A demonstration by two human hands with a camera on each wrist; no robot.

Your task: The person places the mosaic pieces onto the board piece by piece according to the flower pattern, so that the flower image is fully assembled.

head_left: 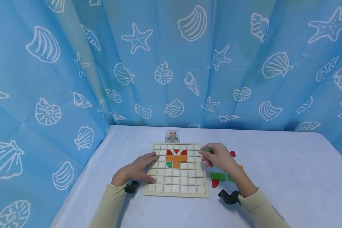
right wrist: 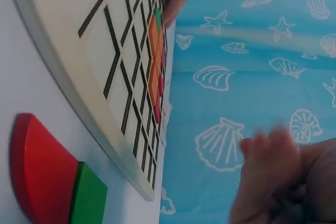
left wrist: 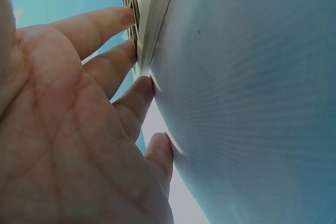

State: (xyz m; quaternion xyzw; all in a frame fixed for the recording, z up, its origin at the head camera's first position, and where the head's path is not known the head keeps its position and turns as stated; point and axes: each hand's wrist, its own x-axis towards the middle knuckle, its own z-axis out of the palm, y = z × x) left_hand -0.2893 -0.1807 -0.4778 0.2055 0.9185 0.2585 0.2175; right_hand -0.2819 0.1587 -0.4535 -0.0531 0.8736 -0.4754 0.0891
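Note:
A wooden grid board [head_left: 176, 195] lies on the white-covered table. Its upper middle cells carry red pieces [head_left: 183, 152], several orange squares [head_left: 176, 164] and one green rounded piece [head_left: 169, 164]. My left hand [head_left: 135, 169] rests along the board's left edge with fingers spread; in the left wrist view its fingertips touch the board's side and the cloth. Just off the board's upper right edge, my right hand [head_left: 218, 155] pinches a green piece [head_left: 206, 149], partly covered by the fingers, so its full shape cannot be told. The right wrist view shows that hand blurred.
Behind the board lies a small pattern card [head_left: 172, 136]. Right of the board are loose green squares [head_left: 218, 176], a red rounded piece [head_left: 215, 183], another red piece [head_left: 232, 153] and an orange piece [head_left: 241, 167] partly behind the right forearm. A blue shell-print curtain [head_left: 165, 47] hangs behind the table.

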